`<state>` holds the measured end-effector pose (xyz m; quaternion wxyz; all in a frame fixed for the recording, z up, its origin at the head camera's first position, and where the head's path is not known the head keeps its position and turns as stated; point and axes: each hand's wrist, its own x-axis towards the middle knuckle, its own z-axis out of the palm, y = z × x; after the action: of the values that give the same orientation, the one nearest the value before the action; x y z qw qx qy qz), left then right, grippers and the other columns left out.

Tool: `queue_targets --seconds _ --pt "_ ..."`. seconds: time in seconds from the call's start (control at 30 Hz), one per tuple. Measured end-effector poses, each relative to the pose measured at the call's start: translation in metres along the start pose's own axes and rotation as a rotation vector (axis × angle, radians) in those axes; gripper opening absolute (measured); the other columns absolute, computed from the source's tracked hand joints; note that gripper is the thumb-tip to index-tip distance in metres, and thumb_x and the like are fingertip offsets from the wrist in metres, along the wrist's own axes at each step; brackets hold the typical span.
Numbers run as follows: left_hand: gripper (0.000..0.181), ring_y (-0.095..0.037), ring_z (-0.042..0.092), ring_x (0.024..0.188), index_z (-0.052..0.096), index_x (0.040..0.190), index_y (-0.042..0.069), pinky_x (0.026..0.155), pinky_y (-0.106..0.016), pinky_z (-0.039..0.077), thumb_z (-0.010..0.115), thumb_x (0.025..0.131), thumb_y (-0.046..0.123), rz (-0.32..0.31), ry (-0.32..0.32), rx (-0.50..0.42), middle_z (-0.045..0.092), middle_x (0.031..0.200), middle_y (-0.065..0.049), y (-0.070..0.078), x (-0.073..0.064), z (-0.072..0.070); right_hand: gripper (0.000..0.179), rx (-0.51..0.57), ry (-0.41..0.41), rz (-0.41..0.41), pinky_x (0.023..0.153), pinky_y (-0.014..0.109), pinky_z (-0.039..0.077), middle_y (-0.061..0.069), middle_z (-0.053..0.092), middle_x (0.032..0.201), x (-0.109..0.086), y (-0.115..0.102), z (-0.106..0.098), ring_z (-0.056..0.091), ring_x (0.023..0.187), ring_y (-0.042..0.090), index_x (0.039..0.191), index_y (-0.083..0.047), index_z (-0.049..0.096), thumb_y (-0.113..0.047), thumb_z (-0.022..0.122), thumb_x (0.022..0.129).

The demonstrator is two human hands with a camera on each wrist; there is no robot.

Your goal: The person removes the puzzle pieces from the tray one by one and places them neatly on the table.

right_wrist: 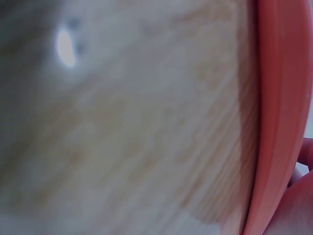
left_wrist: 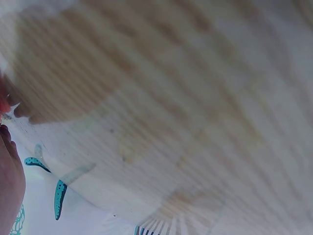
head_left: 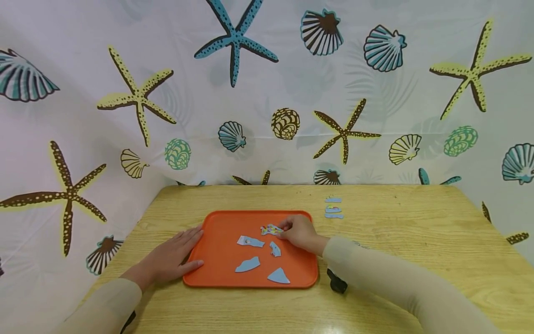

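My right hand (head_left: pixel 301 232) reaches over the right part of an orange tray (head_left: pixel 221 227). Its thumb and fingers pinch the right end of a torn-looking paper piece with a multicoloured print (head_left: pixel 270 229). Just below lie a long pale blue piece (head_left: pixel 255 242) with a small picture on it and a short blue piece (head_left: pixel 275 249). Nearer the front of the tray are a wavy blue piece (head_left: pixel 248 265) and a triangular one (head_left: pixel 278 276). My left hand (head_left: pixel 173 255) rests at the tray's left rim, fingers extended. Both wrist views show mostly blurred tabletop.
Beyond the tray's back right corner, three narrow blue strips (head_left: pixel 333 208) lie stacked in a column on the wooden table (head_left: pixel 400 222). A white curtain (head_left: pixel 258 162) printed with starfish and shells hangs behind the table and along its sides.
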<state>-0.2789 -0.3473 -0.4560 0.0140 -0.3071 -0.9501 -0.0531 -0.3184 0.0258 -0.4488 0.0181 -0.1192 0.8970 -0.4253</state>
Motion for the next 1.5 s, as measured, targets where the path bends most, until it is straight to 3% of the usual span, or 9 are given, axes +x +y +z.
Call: queue_targets --seconds 0.33,0.73,1.5 --pt "0.087 -0.031 0.024 0.143 0.027 0.152 0.001 0.112 -0.052 0.023 0.045 0.094 0.063 0.007 0.012 0.01 0.024 0.158 -0.013 -0.002 0.0 0.002 0.013 -0.007 0.009 0.027 0.068 0.027 0.047 0.0 0.061 0.081 0.001 0.0 0.001 0.053 0.075 0.014 0.094 -0.005 0.073 -0.013 0.077 0.083" --pt "0.087 -0.031 0.024 0.143 0.027 0.153 0.002 0.112 -0.052 0.023 0.046 0.094 0.063 0.003 0.015 0.004 0.024 0.158 -0.013 -0.003 0.0 0.003 0.014 0.024 -0.003 0.044 0.074 0.03 0.049 0.002 0.061 0.088 0.001 -0.002 -0.003 0.054 0.081 0.016 0.099 -0.003 0.071 -0.011 0.073 0.088" --pt "0.088 -0.029 0.023 0.144 0.026 0.153 0.003 0.113 -0.052 0.022 0.045 0.093 0.065 -0.012 -0.001 -0.003 0.023 0.159 -0.011 -0.003 0.0 0.004 0.017 0.185 -0.03 0.039 0.069 0.027 0.051 0.007 0.06 0.094 -0.003 -0.001 -0.014 0.055 0.082 0.018 0.107 0.001 0.067 -0.005 0.068 0.091"
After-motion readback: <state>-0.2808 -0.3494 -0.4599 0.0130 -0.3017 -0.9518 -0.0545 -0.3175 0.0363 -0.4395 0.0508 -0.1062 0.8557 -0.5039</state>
